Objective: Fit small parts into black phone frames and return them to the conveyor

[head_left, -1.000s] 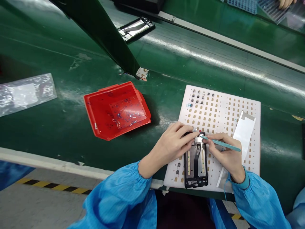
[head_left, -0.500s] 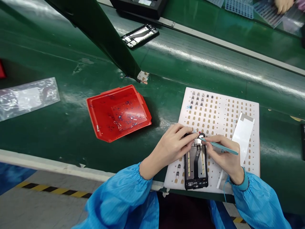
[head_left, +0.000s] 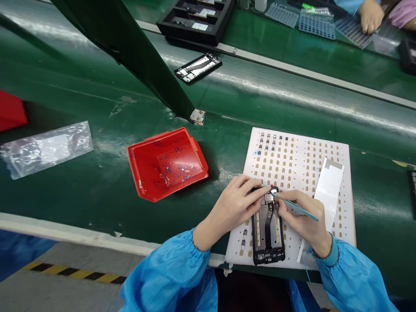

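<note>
A phone frame [head_left: 269,229] with a dark flex cable down its middle lies on a white foam board [head_left: 299,160]. My left hand [head_left: 238,201] grips its upper left side, the fingertips pressing near the top end. In my right hand [head_left: 307,216] are teal tweezers [head_left: 300,209], held like a pen. Their tip touches or hovers over the top of the frame by my left fingertips; any tiny part there is too small to make out. Rows of slots cover the board, some holding small dark parts [head_left: 268,141]. A white strip [head_left: 329,186] lies across its right side.
Left of the board stands a red bin [head_left: 167,164] with tiny scraps inside. A plastic bag [head_left: 48,147] lies farther left. Overhead, a dark green arm [head_left: 136,56] slants down. Beyond are another phone frame [head_left: 198,68], a black tray [head_left: 195,21] and a co-worker's hand [head_left: 371,16].
The camera view has tilted up slightly, so the scene sits lower and more of the far side shows. Both hands keep nearly the same pose at the top of the phone frame.
</note>
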